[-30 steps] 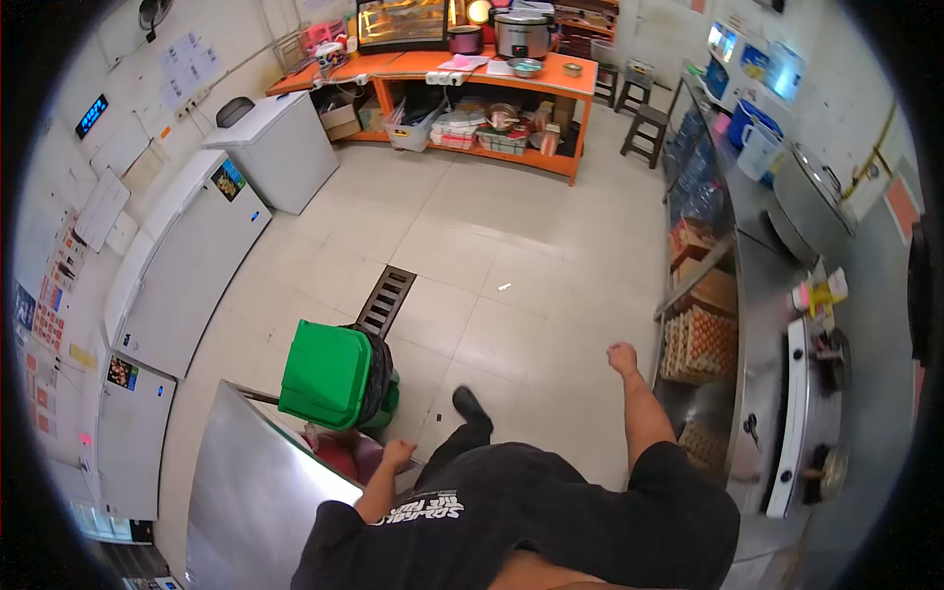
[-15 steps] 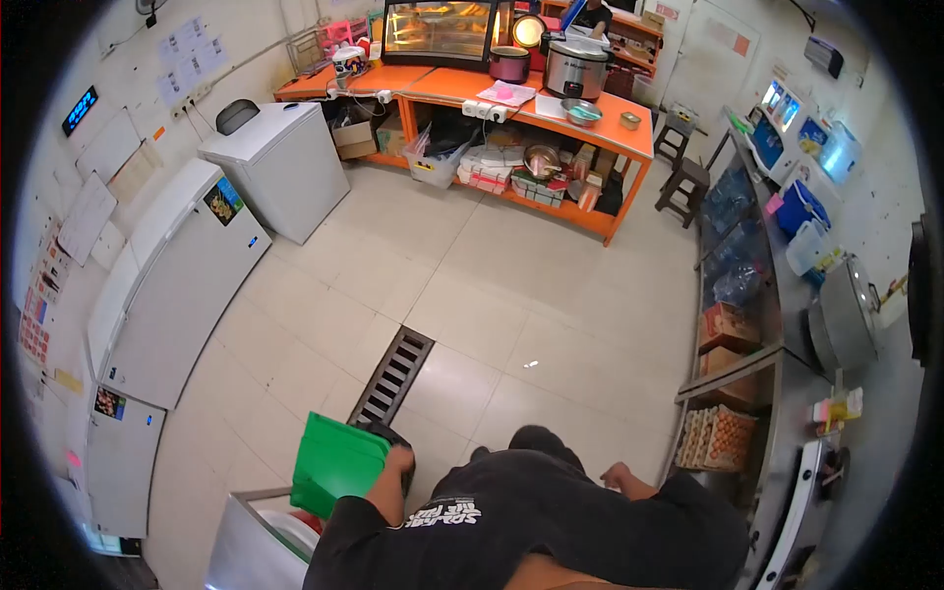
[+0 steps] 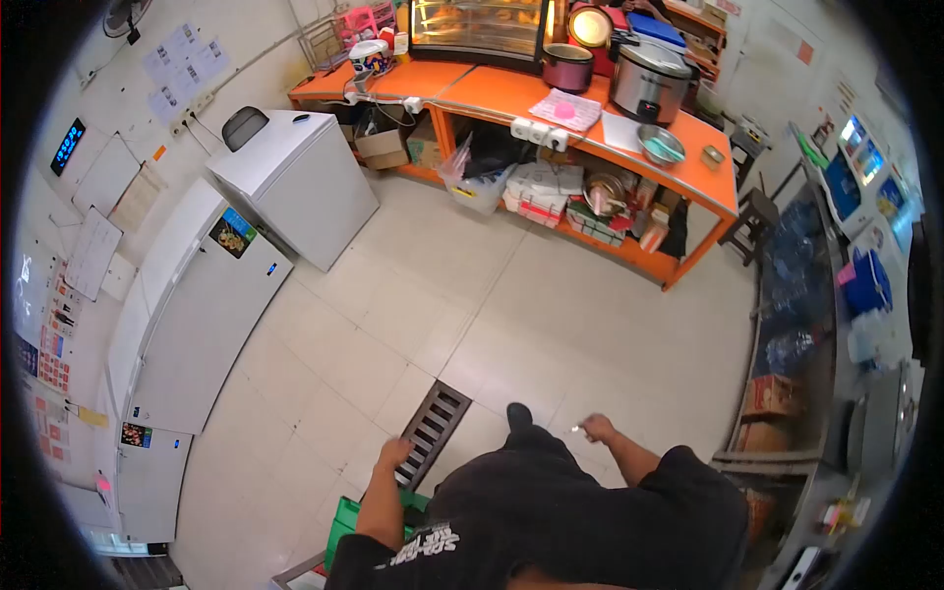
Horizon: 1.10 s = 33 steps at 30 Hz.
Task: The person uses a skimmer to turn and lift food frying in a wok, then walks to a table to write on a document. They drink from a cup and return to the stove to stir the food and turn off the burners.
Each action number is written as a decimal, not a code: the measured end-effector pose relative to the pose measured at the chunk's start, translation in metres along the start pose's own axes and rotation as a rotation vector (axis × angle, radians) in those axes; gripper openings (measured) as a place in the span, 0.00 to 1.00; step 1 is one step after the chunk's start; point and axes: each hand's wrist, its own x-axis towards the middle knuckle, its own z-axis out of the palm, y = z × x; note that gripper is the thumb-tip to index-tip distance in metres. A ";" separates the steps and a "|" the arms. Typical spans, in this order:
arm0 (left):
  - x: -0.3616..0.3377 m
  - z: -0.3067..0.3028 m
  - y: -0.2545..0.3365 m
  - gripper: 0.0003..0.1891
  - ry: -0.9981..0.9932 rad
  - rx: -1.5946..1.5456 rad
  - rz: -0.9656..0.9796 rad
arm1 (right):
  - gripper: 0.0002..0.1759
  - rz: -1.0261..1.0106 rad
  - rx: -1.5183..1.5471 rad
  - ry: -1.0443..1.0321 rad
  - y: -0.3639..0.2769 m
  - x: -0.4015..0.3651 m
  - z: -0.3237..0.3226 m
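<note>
My right hand (image 3: pixel 597 429) is out ahead over the tiles, its fingers closed on a small white object (image 3: pixel 576 429) too tiny to name. On the other side, my left hand (image 3: pixel 395 452) hangs beside the floor drain grate (image 3: pixel 433 433), fingers curled in, with nothing visible in it. Beneath my left forearm is a green plastic bin (image 3: pixel 344 521), mostly hidden by my arm and black shirt. One dark shoe (image 3: pixel 519 417) shows in front of me.
White freezers (image 3: pixel 206 334) line the left wall. An orange table (image 3: pixel 472 88) across the room carries a large cooker (image 3: pixel 649 84), a pot (image 3: pixel 567 71) and a glass display case (image 3: pixel 479 34). Along the right runs a metal counter (image 3: pixel 826 374) with loaded shelves; a dark stool (image 3: pixel 752 221) stands beyond.
My left hand has come away from the green bin and swung forward. The bin now sits lower in view, and the orange table looks closer. My right hand has moved forward.
</note>
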 end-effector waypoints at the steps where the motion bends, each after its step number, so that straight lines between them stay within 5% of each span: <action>1: -0.008 -0.007 -0.014 0.18 0.021 -0.026 -0.068 | 0.19 -0.376 -0.259 0.111 -0.029 0.032 -0.044; 3: -0.017 0.005 -0.064 0.17 0.079 -0.071 -0.237 | 0.22 0.209 0.890 -0.149 -0.192 0.011 -0.172; 6: -0.038 0.054 -0.146 0.16 0.019 0.254 -0.271 | 0.30 0.082 0.848 -0.589 -0.309 0.022 -0.255; 7: -0.052 0.072 -0.149 0.12 0.395 0.080 -0.393 | 0.32 0.082 0.777 -0.690 -0.343 0.025 -0.271; 8: -0.058 0.085 -0.160 0.10 0.409 0.182 -0.296 | 0.35 0.082 0.707 -0.782 -0.370 0.031 -0.283; 9: -0.068 0.096 -0.171 0.09 0.288 0.390 -0.119 | 0.37 0.101 0.634 -0.811 -0.394 0.039 -0.291; 14: -0.025 0.086 -0.191 0.07 -0.038 -0.221 -0.451 | 0.47 0.137 0.454 -0.828 -0.516 0.109 -0.309; 21: 0.047 -0.043 -0.346 0.06 -0.037 -0.296 -0.369 | 0.48 0.161 0.541 -0.652 -0.718 0.201 -0.284; 25: 0.100 -0.114 -0.518 0.06 0.155 0.121 -0.104 | 0.51 0.143 0.508 -0.686 -0.824 0.268 -0.271; 27: 0.154 -0.166 -0.615 0.03 0.515 -1.182 -0.565 | 0.51 0.148 0.509 -0.681 -0.879 0.296 -0.263; 28: 0.155 -0.248 -0.604 0.04 0.699 -1.491 -0.625 | 0.49 0.140 0.521 -0.644 -0.907 0.309 -0.259; 29: 0.158 -0.295 -0.635 0.16 0.647 -1.477 -0.620 | 0.48 0.119 0.524 -0.634 -0.939 0.319 -0.257; 30: 0.163 -0.349 -0.638 0.09 0.845 -1.405 -0.582 | 0.46 0.095 0.517 -0.637 -0.975 0.329 -0.257; 33: 0.159 -0.399 -0.728 0.12 0.943 -1.004 -0.532 | 0.42 -0.048 0.336 -0.744 -1.075 0.394 -0.229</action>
